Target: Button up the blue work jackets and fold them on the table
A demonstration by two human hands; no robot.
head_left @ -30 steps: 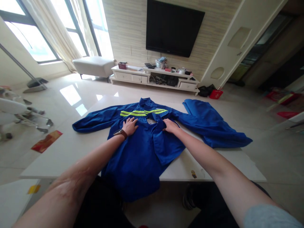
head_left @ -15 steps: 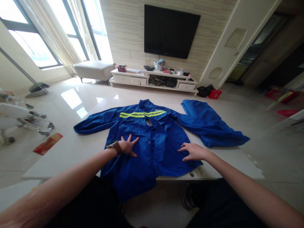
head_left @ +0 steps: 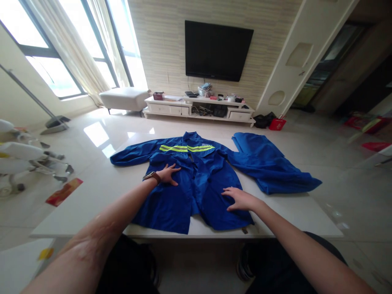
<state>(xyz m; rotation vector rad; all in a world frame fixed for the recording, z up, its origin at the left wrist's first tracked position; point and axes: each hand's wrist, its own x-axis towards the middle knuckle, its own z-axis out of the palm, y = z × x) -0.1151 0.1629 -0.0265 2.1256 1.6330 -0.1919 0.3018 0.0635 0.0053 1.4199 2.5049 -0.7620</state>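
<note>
A blue jacket (head_left: 171, 204) with yellow-green reflective stripes lies front up on a white table (head_left: 88, 196), its collar pointing away from me. My left hand (head_left: 168, 174), with a watch on the wrist, rests on the left front panel with its fingers spread. On the lower right panel lies my right hand (head_left: 239, 199), fingers apart. The left sleeve stretches out to the side. The right sleeve reaches toward a folded blue garment (head_left: 260, 151) at the table's right, and where one ends and the other begins is hard to tell.
Beyond the table stand a low white cabinet (head_left: 168, 108) with small items on it and a grey-white bench (head_left: 124, 99). A television (head_left: 218, 51) hangs above. White chair legs (head_left: 39, 163) are at the left, and a red bag (head_left: 277, 124) sits on the floor.
The jacket's lower left part has been drawn up onto the table from over the front edge, and its left sleeve has shifted right. Both hands have moved slightly, the left one away from me.
</note>
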